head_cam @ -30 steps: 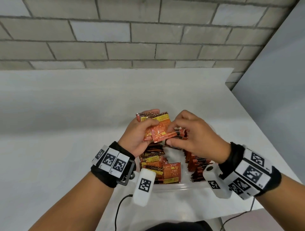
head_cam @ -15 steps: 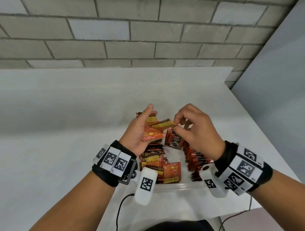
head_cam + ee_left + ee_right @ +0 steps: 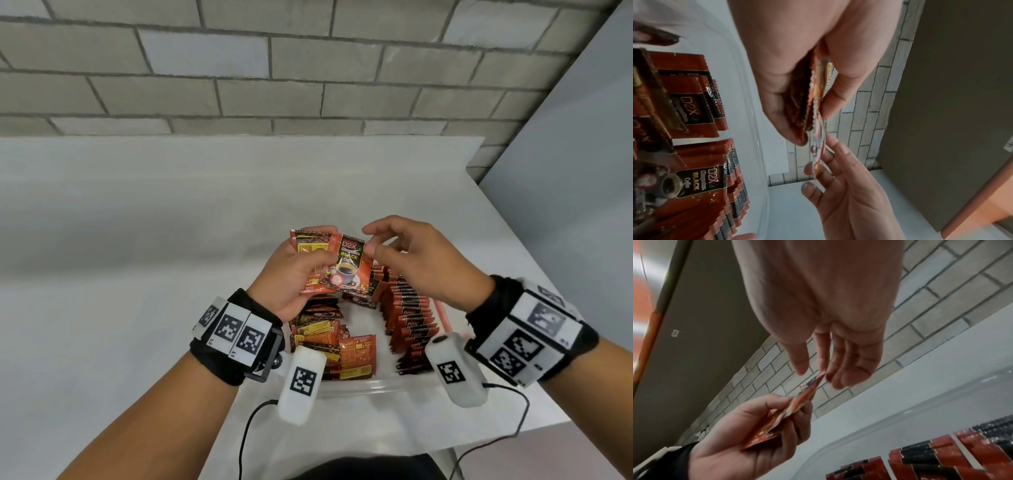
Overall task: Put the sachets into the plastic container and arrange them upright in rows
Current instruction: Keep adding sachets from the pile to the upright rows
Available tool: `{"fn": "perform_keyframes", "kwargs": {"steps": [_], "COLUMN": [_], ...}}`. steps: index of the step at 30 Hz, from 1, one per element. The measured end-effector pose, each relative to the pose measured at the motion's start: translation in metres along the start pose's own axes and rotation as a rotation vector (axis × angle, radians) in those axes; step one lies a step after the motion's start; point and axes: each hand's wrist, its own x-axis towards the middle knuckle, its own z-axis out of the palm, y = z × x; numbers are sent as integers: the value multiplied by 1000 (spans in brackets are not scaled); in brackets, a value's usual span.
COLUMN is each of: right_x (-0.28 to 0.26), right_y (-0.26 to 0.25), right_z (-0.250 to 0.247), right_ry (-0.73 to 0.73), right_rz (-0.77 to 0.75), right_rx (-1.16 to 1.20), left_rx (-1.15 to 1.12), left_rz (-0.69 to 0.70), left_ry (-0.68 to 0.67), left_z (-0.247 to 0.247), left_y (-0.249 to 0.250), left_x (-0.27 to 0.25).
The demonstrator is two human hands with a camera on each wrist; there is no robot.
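Sachets [image 3: 322, 265] sit clamped in your left hand [image 3: 291, 277]; your right hand [image 3: 418, 263], fingers loosely apart, touches the front one – pinch it, then stand it in the container [image 3: 359, 385] row

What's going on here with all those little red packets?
A person is sorting coffee sachets into a clear plastic container. The left hand grips a small stack of sachets above it, front one face up. The right hand has relaxed fingers at that sachet's edge, seemingly about to take it. In the container, a row of upright sachets fills the right side, while loose sachets lie jumbled on the left.
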Motion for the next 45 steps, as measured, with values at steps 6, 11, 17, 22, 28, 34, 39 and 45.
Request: {"fn": "perform_keyframes", "kwargs": {"steps": [6, 11, 17, 22, 28, 34, 39, 45], "right_x": [11, 16, 27, 31, 29, 31, 36, 38], "right_y": [10, 39, 50, 47, 42, 41, 41, 40], "right_z": [-19, -12, 12, 19, 26, 27, 27, 30], "right_ry": [-55, -169, -258, -317, -430, -467, -446, -447], "right_rz": [26, 51, 109, 105, 63, 9, -32, -69], "right_rx": [-117, -499, -680, -822, -1060, -1174, -1184, -1228], "left_rx": [-65, -63, -78, -86, -97, -96, -97, -101], "left_rz": [25, 14, -1, 6, 6, -1, 1, -6], "left_ry": [171, 225, 207, 211, 212, 208, 208, 213], "left_z": [-9, -25, -28, -33, -36, -37, -36, -38], "left_y": [6, 8, 6, 7, 7, 5, 5, 4], "left_x": [4, 2, -2, -4, -5, -4, -3, -3]}}
